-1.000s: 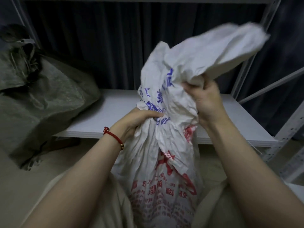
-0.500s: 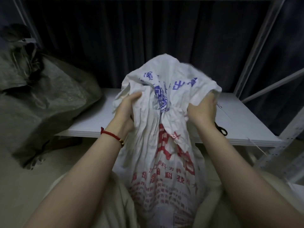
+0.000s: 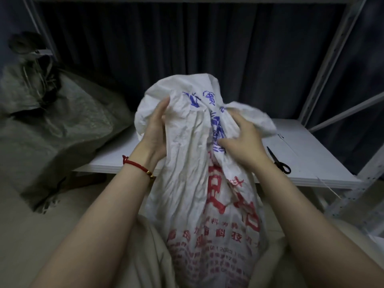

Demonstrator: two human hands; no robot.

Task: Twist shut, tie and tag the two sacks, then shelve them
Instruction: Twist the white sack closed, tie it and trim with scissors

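A white printed sack (image 3: 199, 183) stands upright between the person's knees, before a low white shelf (image 3: 311, 154). The left hand (image 3: 154, 132) lies flat against the loose top, fingers straight; the right hand (image 3: 243, 144) grips the folds opposite, fingers curled. To twist well, the whole mouth likely needs bunching into one fist first. A grey sack (image 3: 58, 129) slumps at left.

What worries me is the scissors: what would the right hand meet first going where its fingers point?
The bunched neck of the white sack, which the right hand touches; the scissors lie aside.
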